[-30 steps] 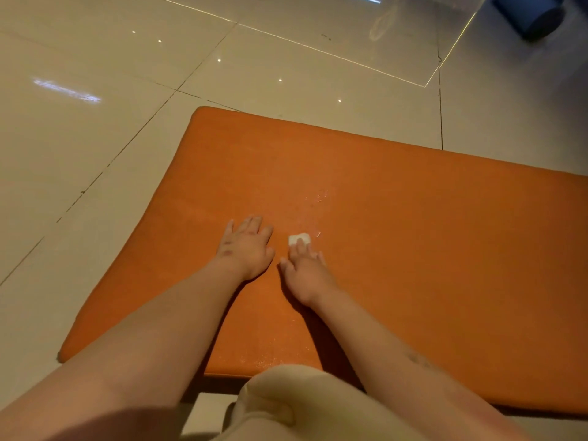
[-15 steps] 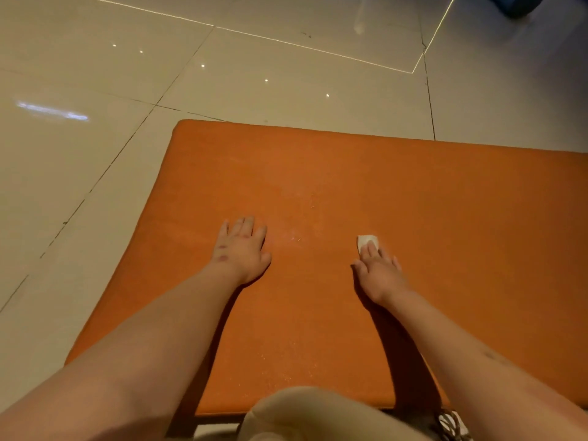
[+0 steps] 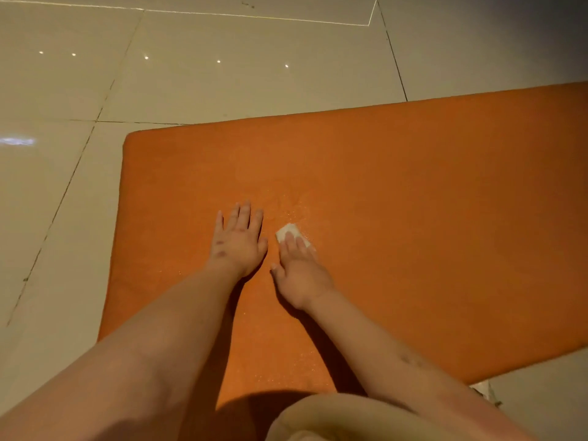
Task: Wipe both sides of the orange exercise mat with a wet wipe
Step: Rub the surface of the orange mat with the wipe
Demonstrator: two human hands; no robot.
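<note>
The pale tiled floor (image 3: 222, 84) carries the orange exercise mat (image 3: 429, 218), which lies flat with one face up. Half a second ago the right hand (image 3: 300, 272) was well out to the right. Now it has swept back to just beside the left hand (image 3: 238, 240), so I judge this a back-and-forth stroke over the top face (the underside looks not yet reached). Both forearms reach forward and down. The left hand lies flat, fingers spread, bracing the mat, its grip wide and holding nothing. The right presses straight fingers onto the folded wet wipe (image 3: 288, 232), pinning rather than pinching it, below a damp sheen (image 3: 292, 208).
</note>
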